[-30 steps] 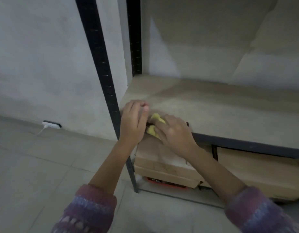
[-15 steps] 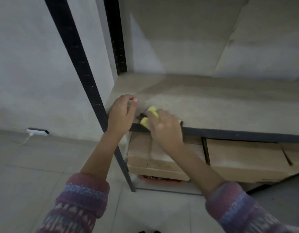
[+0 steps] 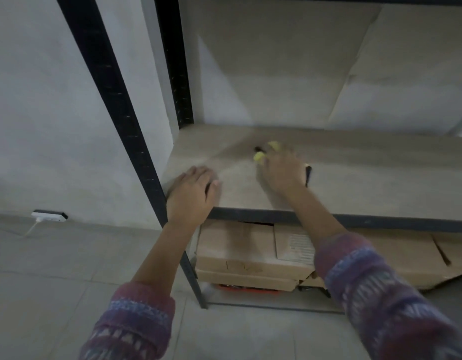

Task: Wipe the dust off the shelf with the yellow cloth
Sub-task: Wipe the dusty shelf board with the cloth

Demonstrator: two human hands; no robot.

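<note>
R hand grip clamped on yellow cloth on shelf; L hand flat, grip apart, front-left corner.

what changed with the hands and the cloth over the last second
The right hand, holding the yellow cloth, slid from the front edge of the shelf deeper across the board, towards the back. The hands were close together before and are now apart. The left hand stayed at the front left corner and now lies flat on the board. The cloth is still under the right hand, and the cardboard boxes below have not moved.
</note>
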